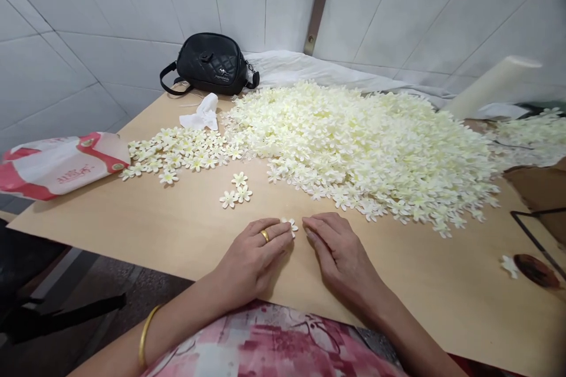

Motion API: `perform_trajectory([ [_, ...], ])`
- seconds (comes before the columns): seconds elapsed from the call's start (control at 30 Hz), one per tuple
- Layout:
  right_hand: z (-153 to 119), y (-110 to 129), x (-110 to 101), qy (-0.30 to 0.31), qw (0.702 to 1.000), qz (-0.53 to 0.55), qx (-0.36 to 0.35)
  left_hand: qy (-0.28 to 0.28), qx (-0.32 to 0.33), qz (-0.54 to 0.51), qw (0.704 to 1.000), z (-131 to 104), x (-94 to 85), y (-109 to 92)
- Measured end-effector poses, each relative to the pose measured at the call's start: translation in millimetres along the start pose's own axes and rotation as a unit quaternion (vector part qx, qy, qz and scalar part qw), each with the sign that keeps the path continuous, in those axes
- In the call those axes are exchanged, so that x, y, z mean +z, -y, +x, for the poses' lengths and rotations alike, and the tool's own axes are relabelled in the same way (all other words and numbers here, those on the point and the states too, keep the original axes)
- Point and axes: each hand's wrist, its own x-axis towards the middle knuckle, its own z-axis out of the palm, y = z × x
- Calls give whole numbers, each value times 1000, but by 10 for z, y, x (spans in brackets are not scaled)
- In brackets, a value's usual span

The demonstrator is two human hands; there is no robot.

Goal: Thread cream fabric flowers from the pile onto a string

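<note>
A single white artificial flower [292, 225] with a pale yellow centre shows at the fingertips of my left hand [260, 250]. That hand wears a gold ring, and its fingers are closed together on the flower, partly covering it. Just to the right, my right hand [338, 247] rests low over the table with fingers and thumb drawn together. Whatever may be between those fingertips is hidden. Beyond my left hand lie three loose flowers [242, 192] close together. A big heap of the same flowers [362, 147] spreads behind my hands, with a thinner patch [177, 150] on the left.
A black bag [211, 65] stands at the back by the tiled wall, near a crumpled white tissue [204, 113]. At the left edge lies a red and white bag [66, 165]. A white roll [490, 88] leans at the right, above brown cardboard [537, 185].
</note>
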Motion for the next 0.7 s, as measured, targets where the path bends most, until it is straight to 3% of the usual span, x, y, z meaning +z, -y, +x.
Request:
perform_trajectory([
  [0.27,57,-73,26,16,999,-5,-33,-54,-51,-12,997,-13,22,-4],
  [0.7,78,-46,81,32,998,-17,-60,-4,-22,79,997,-3,110,12],
])
